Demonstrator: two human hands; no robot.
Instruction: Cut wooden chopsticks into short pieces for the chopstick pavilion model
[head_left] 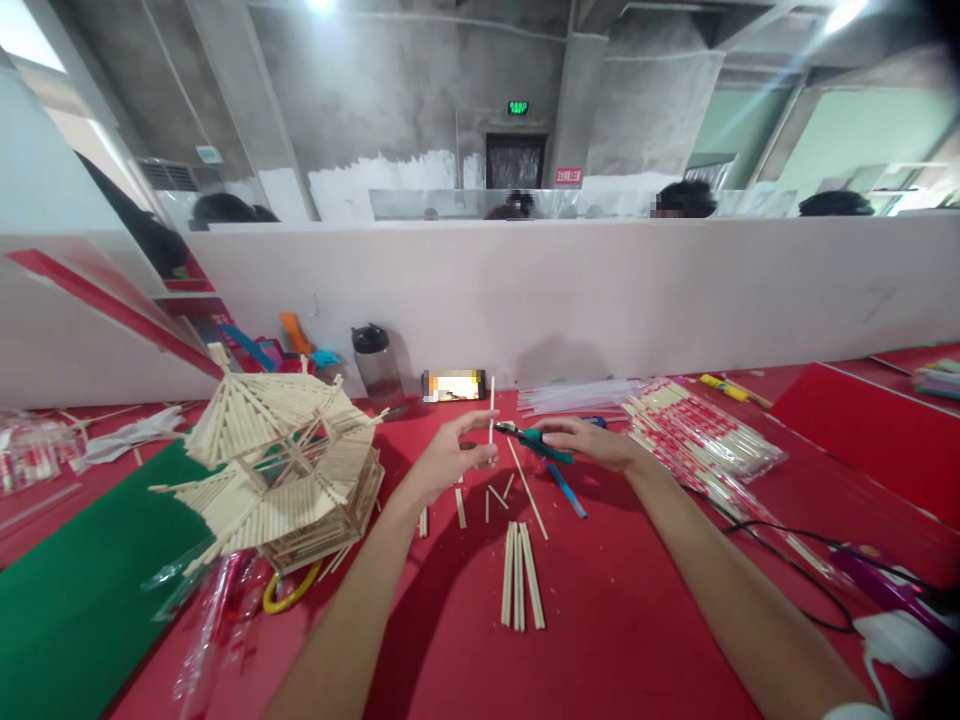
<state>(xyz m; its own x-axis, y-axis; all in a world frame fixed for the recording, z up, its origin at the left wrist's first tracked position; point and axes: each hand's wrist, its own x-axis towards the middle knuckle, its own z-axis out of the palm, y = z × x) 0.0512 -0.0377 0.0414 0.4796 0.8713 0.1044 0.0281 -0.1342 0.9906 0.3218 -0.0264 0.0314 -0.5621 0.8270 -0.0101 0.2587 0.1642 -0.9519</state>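
My left hand (pixel 459 452) pinches a thin wooden stick (pixel 492 410) that stands nearly upright over the red table. In my right hand (pixel 589 440) is a pair of green-handled pliers or cutters (pixel 546 443), its jaws close beside the stick; whether they touch it I cannot tell. Below the hands lie short cut stick pieces (pixel 498 496) and one longer loose stick (pixel 528 488). Nearer to me rests a small group of even-length sticks (pixel 522 577). A blue strip (pixel 567 490) lies under the tool. To the left stands a tiered, roofed model built of sticks (pixel 300 460).
A dark-lidded bottle (pixel 376 368) and a propped phone (pixel 453 386) stand against the white partition (pixel 675 290). Packs of sticks in plastic (pixel 697 435) lie at right, near a black cable (pixel 795 535) and a purple glue gun or similar device (pixel 892 585). Heads of people show beyond the partition.
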